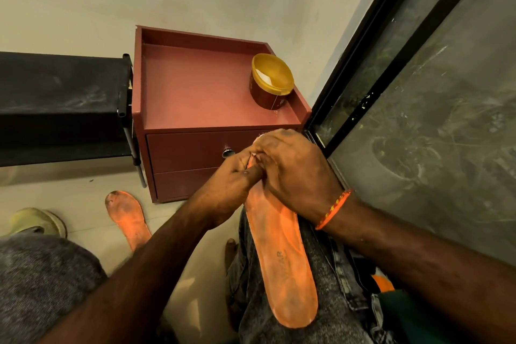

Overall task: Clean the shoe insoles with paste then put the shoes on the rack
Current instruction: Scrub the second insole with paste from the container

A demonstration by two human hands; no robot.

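Upper left of frame: black rack (61, 98), its top dusty. Lower left: pale shoe (39, 222) on the floor, partly cut off by a grey-clad knee. Just right of it, a second insole (129, 218) lies flat on the floor, orange and soiled. Centre: red cabinet (195, 109) with a drawer knob (228, 152); paste tub (270, 81) stands open at the right of its top. Lower centre: left hand (237, 176) curls round the toe end of the insole (282, 265), thumb on top. Right hand (293, 167) is closed over the same end, apparently pinching something pale against it; what it is cannot be told. The insole rests lengthwise on the right thigh. Right: dark window (432, 120).
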